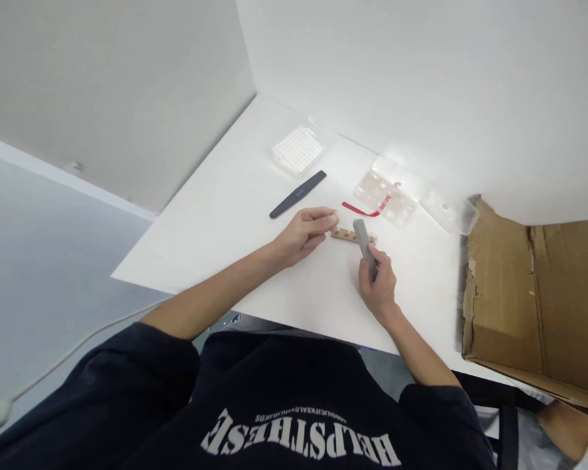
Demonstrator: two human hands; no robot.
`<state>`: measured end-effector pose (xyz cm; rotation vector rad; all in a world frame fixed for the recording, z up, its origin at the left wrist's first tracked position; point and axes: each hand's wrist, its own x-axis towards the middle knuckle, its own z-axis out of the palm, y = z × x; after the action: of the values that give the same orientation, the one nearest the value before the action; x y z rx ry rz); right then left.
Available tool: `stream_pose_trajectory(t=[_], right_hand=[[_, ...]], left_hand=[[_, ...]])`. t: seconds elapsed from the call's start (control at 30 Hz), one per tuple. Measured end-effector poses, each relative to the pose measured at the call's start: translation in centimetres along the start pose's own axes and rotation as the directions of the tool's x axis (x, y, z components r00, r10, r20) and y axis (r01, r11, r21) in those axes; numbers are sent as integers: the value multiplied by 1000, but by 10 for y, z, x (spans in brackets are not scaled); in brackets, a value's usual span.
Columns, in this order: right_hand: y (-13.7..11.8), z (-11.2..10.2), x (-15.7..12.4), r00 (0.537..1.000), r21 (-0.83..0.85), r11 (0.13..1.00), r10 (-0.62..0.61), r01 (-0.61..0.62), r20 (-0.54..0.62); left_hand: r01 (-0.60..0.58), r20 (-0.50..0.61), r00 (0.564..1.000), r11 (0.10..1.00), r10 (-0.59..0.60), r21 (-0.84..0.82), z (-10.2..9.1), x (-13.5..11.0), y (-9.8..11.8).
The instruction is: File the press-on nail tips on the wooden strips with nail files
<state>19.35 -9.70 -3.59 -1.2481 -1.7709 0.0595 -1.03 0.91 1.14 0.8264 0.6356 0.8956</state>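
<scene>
My left hand (308,234) is closed in a pinch at the left end of a narrow wooden strip (340,234). What sits between its fingertips is too small or hidden to name. Several small metal pegs stand in a row along the strip, which lies on the white table. My right hand (379,282) is wrapped round a slim grey handheld device (362,236) with rounded ends. The device is tilted over the right part of the strip and hides some of it. Whether the two touch, I cannot tell.
A dark nail file (298,194) lies beyond my left hand. Behind stand a clear box of white pieces (298,150), a clear compartment case (372,189) with a red strap (357,209), and another clear container (443,210). An open cardboard box (504,300) occupies the right side.
</scene>
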Motion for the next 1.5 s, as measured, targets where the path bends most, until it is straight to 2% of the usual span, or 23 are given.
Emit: stream_pose_trajectory(t=[0.07, 0.1, 0.2, 0.3, 0.4, 0.47, 0.53, 0.63, 0.73, 0.8, 0.9, 0.97, 1.03, 1.1, 1.17, 1.27, 1.33, 1.5], right_hand=[[-1, -1, -1, 997, 19, 999, -33, 34, -71], [-2, -1, -1, 995, 29, 997, -68, 70, -70], [-4, 0, -2, 990, 24, 990, -140, 140, 27], [-4, 1, -2, 988, -23, 994, -104, 107, 113], [-1, 1, -2, 993, -38, 998, -45, 49, 109], [0, 1, -2, 999, -29, 999, -31, 32, 29], [0, 0, -2, 997, -4, 998, -57, 57, -42], [0, 0, -3, 995, 30, 994, -101, 101, 10], [0, 1, -4, 992, 22, 999, -48, 46, 119], [1, 1, -4, 989, 10, 1000, -5, 3, 147], [1, 0, -4, 997, 0, 1000, 19, -19, 69], [-1, -1, -3, 1000, 2, 1000, 4, -4, -19], [-3, -1, -2, 999, 16, 999, -34, 34, -32], [-5, 1, -2, 997, 33, 997, -70, 69, 19], [-6, 3, -2, 994, 29, 996, -82, 80, 74], [-4, 4, -2, 991, -14, 999, -35, 37, 132], [-1, 3, -2, 992, -21, 1000, 25, -22, 121], [2, -3, 0, 995, 12, 995, 97, -96, -26]], left_hand=[[-15, 37, 999, 997, 12, 80, 4, -1, -7], [-21, 72, 997, 992, 12, 121, 7, -2, -11], [21, 138, 989, 987, -44, 161, 11, -4, -17], [70, 42, 996, 994, -74, 81, 7, -2, -10], [58, -31, 998, 998, -57, 27, 3, 1, -2], [44, -24, 999, 998, -42, 54, 6, 0, -3], [39, 37, 998, 992, -43, 120, 10, -2, -8], [43, 129, 990, 986, -64, 162, 13, -4, -14], [42, 56, 997, 995, -47, 89, 8, -1, -7], [23, -5, 1000, 999, -23, 39, 4, 1, -1], [-1, -25, 1000, 999, 2, 48, 3, 0, 0], [-9, 18, 1000, 994, 7, 112, 7, -1, -7], [2, 94, 995, 987, -17, 163, 10, -3, -14], [32, 121, 991, 988, -51, 151, 11, -4, -15], [57, 61, 996, 995, -62, 77, 8, -2, -10], [42, -17, 999, 998, -43, -50, 2, 1, 3], [53, 11, 999, 994, -53, -100, -1, 2, 9], [147, 224, 966, 988, -132, -54, -5, -2, 6]])
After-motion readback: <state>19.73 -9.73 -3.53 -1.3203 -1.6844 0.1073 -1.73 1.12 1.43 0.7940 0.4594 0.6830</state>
